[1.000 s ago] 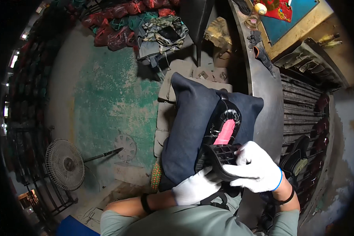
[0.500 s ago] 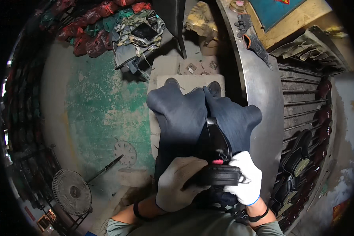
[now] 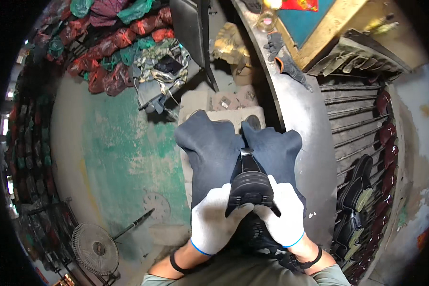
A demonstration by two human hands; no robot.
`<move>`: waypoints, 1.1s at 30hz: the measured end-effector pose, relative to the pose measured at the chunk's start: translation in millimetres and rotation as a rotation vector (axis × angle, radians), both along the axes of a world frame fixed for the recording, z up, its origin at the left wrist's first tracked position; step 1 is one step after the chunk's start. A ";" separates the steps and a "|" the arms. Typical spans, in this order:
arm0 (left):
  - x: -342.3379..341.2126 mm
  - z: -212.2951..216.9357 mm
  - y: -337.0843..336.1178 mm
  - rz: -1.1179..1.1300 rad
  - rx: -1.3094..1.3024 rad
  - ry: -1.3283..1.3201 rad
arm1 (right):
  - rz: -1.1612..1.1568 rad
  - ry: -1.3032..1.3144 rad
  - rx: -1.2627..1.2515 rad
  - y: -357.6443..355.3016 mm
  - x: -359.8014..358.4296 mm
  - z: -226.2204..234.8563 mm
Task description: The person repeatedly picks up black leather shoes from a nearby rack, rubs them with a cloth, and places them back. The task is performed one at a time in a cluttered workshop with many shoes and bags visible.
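Note:
Both of my hands wear white knit gloves and grip a black shoe (image 3: 251, 187) above my lap. Its ridged, rounded end points away from me. On the shoe's left side my left hand (image 3: 212, 221) is closed, its thumb pressed on the near part. My right hand (image 3: 284, 217) clasps the other side in the same manner, and the two thumbs nearly meet. Between my thighs, just beyond the shoe, lies a black tapering piece (image 3: 250, 163) with a shiny tip; the shoe covers part of it.
At my right runs a curved metal bench (image 3: 314, 143) with a dark grey glove (image 3: 291, 69) on it. Beyond stands a barred rack (image 3: 350, 102) with black shoes (image 3: 357, 183). A fan (image 3: 95, 248) stands at the lower left; red bags (image 3: 114, 47) lie at the upper left.
The shoe has turned from sideways to pointing away from me. My left hand has shifted its hold to the shoe's left side, and the pink bit beside it no longer shows.

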State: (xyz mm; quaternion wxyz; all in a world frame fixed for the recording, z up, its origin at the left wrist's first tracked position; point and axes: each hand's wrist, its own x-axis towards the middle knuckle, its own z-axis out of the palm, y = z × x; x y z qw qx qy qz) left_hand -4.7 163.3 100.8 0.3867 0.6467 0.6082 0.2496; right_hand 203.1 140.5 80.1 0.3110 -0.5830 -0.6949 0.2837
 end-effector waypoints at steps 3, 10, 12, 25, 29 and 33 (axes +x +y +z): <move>5.1 25.2 -25.1 0.097 0.241 0.017 | 0.016 -0.052 0.233 -15.1 -9.5 25.7; -1.4 94.8 -77.9 0.074 0.148 -0.491 | 0.017 0.486 0.209 -88.3 -8.9 46.7; 7.2 69.0 -102.5 0.156 0.121 -0.075 | -0.191 1.038 -0.209 -103.8 -11.7 34.8; -0.7 -43.1 -73.7 0.211 0.146 -0.507 | -0.013 2.138 -1.007 -127.5 43.9 -107.9; 26.8 -78.0 -58.3 0.165 -0.051 -0.767 | -0.055 1.759 -0.772 -97.6 24.4 -36.2; 35.4 -72.3 -67.0 0.350 -0.534 -1.212 | 0.029 0.863 -0.485 -95.8 29.8 3.3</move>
